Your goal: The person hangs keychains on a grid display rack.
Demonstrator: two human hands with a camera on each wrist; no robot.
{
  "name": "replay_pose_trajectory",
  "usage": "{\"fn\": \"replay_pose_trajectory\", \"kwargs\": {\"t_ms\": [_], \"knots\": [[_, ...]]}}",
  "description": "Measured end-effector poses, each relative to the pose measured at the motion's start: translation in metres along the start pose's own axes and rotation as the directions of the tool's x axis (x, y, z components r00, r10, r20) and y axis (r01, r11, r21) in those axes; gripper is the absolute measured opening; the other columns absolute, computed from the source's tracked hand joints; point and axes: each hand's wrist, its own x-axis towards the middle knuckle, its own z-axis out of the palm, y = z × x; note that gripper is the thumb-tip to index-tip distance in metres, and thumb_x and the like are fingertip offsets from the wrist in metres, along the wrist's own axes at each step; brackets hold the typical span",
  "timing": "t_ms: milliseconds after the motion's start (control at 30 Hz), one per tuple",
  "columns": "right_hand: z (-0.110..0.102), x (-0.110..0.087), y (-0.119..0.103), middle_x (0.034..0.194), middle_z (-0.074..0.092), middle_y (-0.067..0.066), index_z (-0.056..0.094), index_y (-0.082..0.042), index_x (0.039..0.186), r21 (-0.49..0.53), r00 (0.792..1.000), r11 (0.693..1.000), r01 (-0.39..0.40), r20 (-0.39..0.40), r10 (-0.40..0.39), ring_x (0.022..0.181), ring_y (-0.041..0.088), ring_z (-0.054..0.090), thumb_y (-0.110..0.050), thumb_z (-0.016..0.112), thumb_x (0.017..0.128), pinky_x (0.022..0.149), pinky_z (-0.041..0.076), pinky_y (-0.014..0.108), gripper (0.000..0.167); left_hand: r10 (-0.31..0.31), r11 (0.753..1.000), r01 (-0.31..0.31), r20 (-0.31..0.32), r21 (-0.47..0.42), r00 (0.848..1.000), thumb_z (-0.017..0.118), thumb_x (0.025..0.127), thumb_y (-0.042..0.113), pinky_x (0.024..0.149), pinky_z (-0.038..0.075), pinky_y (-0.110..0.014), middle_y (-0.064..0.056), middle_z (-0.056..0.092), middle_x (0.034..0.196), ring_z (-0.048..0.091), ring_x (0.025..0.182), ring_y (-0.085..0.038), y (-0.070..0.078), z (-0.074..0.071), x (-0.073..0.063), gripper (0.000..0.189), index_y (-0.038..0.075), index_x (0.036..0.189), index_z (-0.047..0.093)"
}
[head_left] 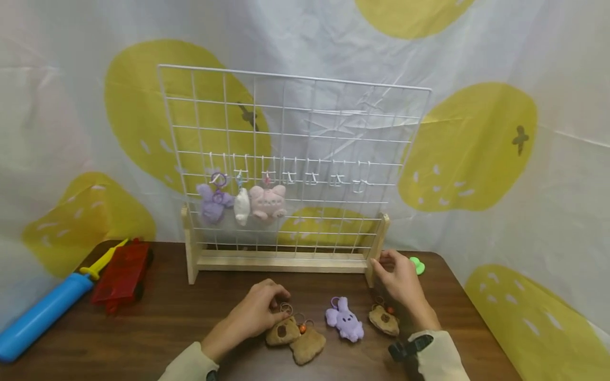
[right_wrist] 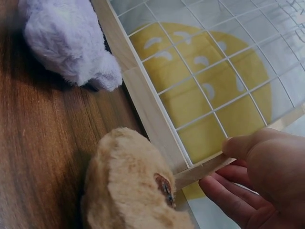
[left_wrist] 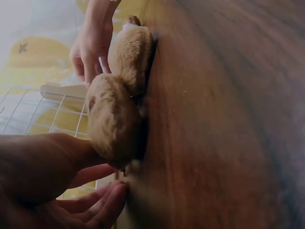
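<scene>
A white wire grid rack (head_left: pixel 295 132) stands in a wooden base (head_left: pixel 281 262). My right hand (head_left: pixel 397 275) pinches the base's right upright (right_wrist: pixel 209 167) between thumb and fingers. My left hand (head_left: pixel 257 312) is beside a brown plush keychain (head_left: pixel 283 332). The left thumb lies against or just behind the plush, with the fingertips apart from it near its ring (head_left: pixel 286 308). A second brown plush (head_left: pixel 308 346) touches the first. Right of them lie a purple plush keychain (head_left: pixel 347 321) and another brown plush (head_left: pixel 384 320), the latter below my right hand.
On the rack's hooks hang purple (head_left: pixel 213 203), white (head_left: pixel 241 206) and pink (head_left: pixel 268 202) plush keychains; several bare hooks (head_left: pixel 335 180) are to their right. A blue pump (head_left: pixel 47 315) and red toy (head_left: pixel 123 275) lie left; a green object (head_left: pixel 418 265) is behind my right hand.
</scene>
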Motion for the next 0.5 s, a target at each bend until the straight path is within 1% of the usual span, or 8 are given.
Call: {"fn": "replay_pose_trajectory", "kwargs": {"t_ms": [67,133,233,333,500], "knots": [[0.0005,0.001,-0.0007,0.105,0.081,0.021,0.074,0.003,0.111,-0.006,1.0,1.0,0.0,0.003,0.0,0.104,0.039,0.079,-0.014,0.078,0.101,0.091,0.064,0.053,0.02,-0.004,1.0,0.004,-0.003,-0.004,1.0,0.09,0.085,0.005,0.068,0.053,-0.02,-0.008,0.071,0.097,0.064,0.08,-0.015,0.0002,-0.0008,-0.0007,0.028,0.0,0.11,0.078],[0.0004,0.0017,-0.0011,0.105,0.081,0.021,0.074,0.003,0.111,-0.009,1.0,1.0,-0.002,0.002,0.002,0.104,0.039,0.078,-0.014,0.078,0.101,0.092,0.064,0.053,0.021,-0.004,1.0,0.004,-0.002,-0.027,1.0,0.089,0.085,0.001,0.066,0.053,-0.02,-0.007,0.072,0.09,0.064,0.077,-0.013,0.0003,-0.0018,-0.0004,0.026,-0.001,0.108,0.078],[-0.0003,0.0017,-0.0016,0.106,0.08,0.021,0.074,0.003,0.111,-0.01,1.0,1.0,-0.007,0.003,0.007,0.105,0.039,0.078,-0.015,0.077,0.101,0.092,0.064,0.053,0.021,-0.019,0.998,0.02,0.005,-0.055,1.0,0.085,0.085,-0.004,0.064,0.053,-0.02,-0.003,0.072,0.082,0.064,0.073,-0.009,0.0013,-0.003,0.0001,0.023,-0.001,0.107,0.078],[-0.001,0.0011,-0.002,0.106,0.08,0.022,0.073,0.003,0.111,-0.006,1.0,1.0,-0.008,0.007,0.008,0.105,0.04,0.078,-0.015,0.077,0.102,0.092,0.064,0.053,0.021,-0.045,0.998,0.045,0.011,-0.052,0.999,0.085,0.085,-0.005,0.064,0.053,-0.02,0.0,0.071,0.079,0.063,0.072,-0.007,0.0026,-0.0032,-0.0007,0.022,0.002,0.105,0.078],[-0.0005,-0.0001,-0.0022,0.106,0.08,0.021,0.074,0.003,0.11,-0.004,1.0,1.0,-0.007,0.004,0.007,0.104,0.039,0.079,-0.015,0.078,0.101,0.092,0.064,0.053,0.02,-0.061,0.997,0.061,0.015,-0.037,0.998,0.086,0.085,-0.002,0.065,0.054,-0.021,0.001,0.072,0.079,0.064,0.073,-0.007,0.0038,-0.0033,-0.0028,0.018,0.005,0.1,0.079]]}}
